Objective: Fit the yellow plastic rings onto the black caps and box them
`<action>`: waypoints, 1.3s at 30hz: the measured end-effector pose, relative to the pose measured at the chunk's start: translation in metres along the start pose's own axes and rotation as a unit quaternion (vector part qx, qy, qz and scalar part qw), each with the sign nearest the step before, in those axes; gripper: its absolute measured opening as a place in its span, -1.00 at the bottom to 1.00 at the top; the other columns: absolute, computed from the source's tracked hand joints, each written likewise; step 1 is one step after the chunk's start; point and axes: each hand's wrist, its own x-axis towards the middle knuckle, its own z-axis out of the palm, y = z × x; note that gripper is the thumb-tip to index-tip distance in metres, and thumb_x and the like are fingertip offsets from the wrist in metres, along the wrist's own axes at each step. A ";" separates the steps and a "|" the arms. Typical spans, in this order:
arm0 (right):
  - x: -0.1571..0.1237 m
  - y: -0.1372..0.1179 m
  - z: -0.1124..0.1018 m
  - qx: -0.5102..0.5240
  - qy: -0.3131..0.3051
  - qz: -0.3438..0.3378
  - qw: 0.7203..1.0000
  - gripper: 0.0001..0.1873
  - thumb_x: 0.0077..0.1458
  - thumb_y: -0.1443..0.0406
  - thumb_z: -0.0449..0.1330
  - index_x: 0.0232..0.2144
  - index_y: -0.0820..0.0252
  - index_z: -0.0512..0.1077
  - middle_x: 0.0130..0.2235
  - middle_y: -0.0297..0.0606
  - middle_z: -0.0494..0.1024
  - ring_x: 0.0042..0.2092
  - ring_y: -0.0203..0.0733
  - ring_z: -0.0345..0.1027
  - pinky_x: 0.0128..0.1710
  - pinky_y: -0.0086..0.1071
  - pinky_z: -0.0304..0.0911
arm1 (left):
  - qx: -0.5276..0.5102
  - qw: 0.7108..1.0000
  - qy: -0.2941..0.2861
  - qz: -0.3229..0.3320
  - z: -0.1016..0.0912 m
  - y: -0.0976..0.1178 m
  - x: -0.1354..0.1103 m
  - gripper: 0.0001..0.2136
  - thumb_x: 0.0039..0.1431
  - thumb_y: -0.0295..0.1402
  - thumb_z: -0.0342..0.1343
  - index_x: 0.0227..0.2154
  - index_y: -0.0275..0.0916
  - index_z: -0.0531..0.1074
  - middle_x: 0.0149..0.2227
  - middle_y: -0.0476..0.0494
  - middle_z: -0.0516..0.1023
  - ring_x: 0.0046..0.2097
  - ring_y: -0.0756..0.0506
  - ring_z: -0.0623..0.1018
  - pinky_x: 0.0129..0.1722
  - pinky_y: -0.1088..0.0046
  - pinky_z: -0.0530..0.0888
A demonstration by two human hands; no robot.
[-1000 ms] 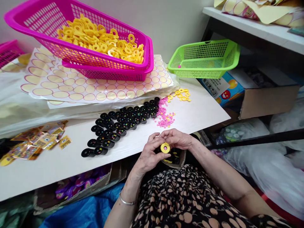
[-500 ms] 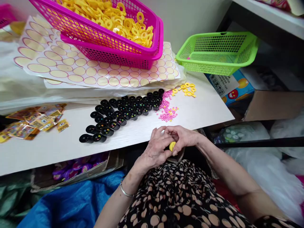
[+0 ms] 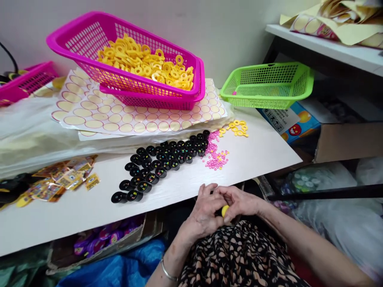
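Just off the table's front edge, my left hand [image 3: 206, 213] and my right hand [image 3: 241, 202] meet in front of the patterned top. Between their fingers shows a small round yellow piece [image 3: 225, 210]; both hands are closed around it and hide most of it. Something dark lies beside the piece, too covered to make out. On the table ahead stand several short black cups [image 3: 160, 172] in slanting rows, with tiny coloured bits inside. Small pink beads [image 3: 216, 160] are scattered at their right end, and several yellow rings with tabs [image 3: 239, 126] lie behind the beads.
Two stacked pink baskets [image 3: 155, 104] hold yellow rings, on sticker sheets [image 3: 109, 126]. A green basket [image 3: 266, 101] is at the back right, above an open carton [image 3: 347, 141]. Shiny small packets [image 3: 70, 177] lie at left. Purple items [image 3: 104, 235] fill a box below the table.
The camera view has tilted up, so the table and hands appear lower. My hands stay together around the yellow piece, with less of it showing.
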 end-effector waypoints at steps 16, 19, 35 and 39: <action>0.011 0.029 -0.008 -0.419 0.209 -0.034 0.883 -0.73 -0.05 0.25 0.20 -0.24 0.20 0.38 -0.25 -0.18 0.46 -0.17 -0.06 0.29 -0.16 -0.27 0.19 | 0.434 0.839 0.310 -0.108 -0.059 -0.052 0.057 -0.93 0.01 -0.43 0.08 -0.49 -0.23 0.44 -0.07 -0.25 0.42 0.01 -0.31 0.26 -0.15 0.13 0.24; -0.006 0.006 -0.012 -0.369 0.100 0.041 0.923 -0.92 -0.04 0.30 0.17 -0.43 0.21 0.39 -0.52 -0.32 0.41 -0.44 -0.23 0.29 -0.43 -0.41 0.18 | 0.432 0.846 0.301 -0.080 -0.060 -0.048 0.053 -0.91 0.03 -0.43 0.07 -0.53 -0.23 0.42 -0.16 -0.20 0.48 -0.05 -0.28 0.30 -0.20 0.19 0.25; 0.032 -0.021 -0.073 -0.627 0.367 -0.043 0.686 -0.76 0.17 0.38 -0.09 -0.38 0.15 0.37 -0.30 -0.24 0.36 -0.24 -0.22 0.27 -0.33 -0.43 0.07 | 0.020 0.946 0.300 -0.121 -0.024 -0.054 0.035 -0.60 -0.19 -0.40 0.24 -0.19 -0.21 0.40 -0.26 -0.09 0.48 -0.27 -0.06 0.48 -0.31 0.47 0.41; 0.027 -0.025 -0.069 -0.646 0.340 0.007 0.684 -0.79 0.17 0.34 -0.09 -0.36 0.17 0.35 -0.30 -0.23 0.40 -0.27 -0.21 0.28 -0.36 -0.42 0.04 | -0.005 0.950 0.290 -0.118 -0.022 -0.060 0.032 -0.70 -0.17 -0.37 0.25 -0.28 -0.24 0.44 -0.29 -0.09 0.47 -0.25 -0.06 0.47 -0.25 0.45 0.41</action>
